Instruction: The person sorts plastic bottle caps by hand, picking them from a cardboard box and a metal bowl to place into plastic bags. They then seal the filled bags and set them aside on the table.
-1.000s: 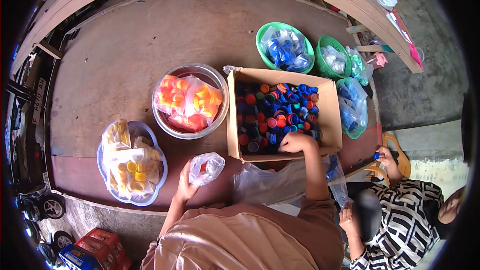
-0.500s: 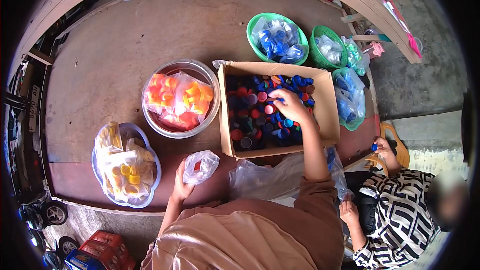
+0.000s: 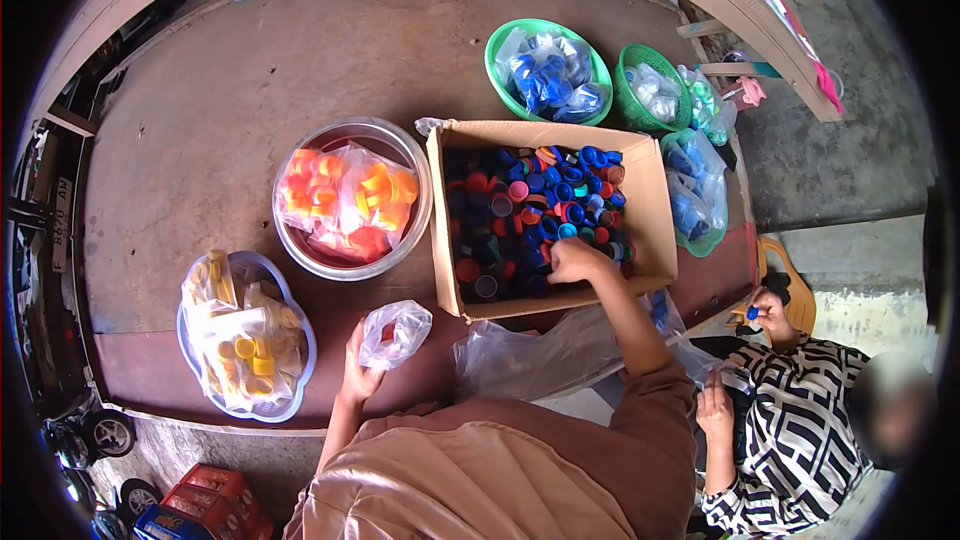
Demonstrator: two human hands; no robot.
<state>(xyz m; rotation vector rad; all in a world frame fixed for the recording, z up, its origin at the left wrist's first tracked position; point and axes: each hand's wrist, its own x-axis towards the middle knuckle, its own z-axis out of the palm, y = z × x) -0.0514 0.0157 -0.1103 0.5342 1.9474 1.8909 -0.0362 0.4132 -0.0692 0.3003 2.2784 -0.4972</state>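
Observation:
My left hand (image 3: 361,365) is closed on a clear plastic bag (image 3: 396,334) with something red inside, in front of the metal bowl. The cardboard box (image 3: 650,230) holds many loose caps (image 3: 573,190), mostly blue and red, some green. Over the near part of these caps is my right hand (image 3: 577,262), its fingers bent together and pointing down; whatever they may hold is hidden. A sheet of clear plastic (image 3: 530,360) lies along the near side of the box, partly under my right forearm.
Left of the box, a metal bowl (image 3: 425,208) holds bagged orange and red caps; a pale blue basket (image 3: 187,340) holds bagged yellow ones. Green baskets (image 3: 492,58) with bags stand behind and right. A co-worker (image 3: 790,420) at the right holds a blue cap (image 3: 752,313).
My right hand first moved deeper over the box, then came back to its near side. My left hand still holds the bag. The co-worker's lower hand has shifted.

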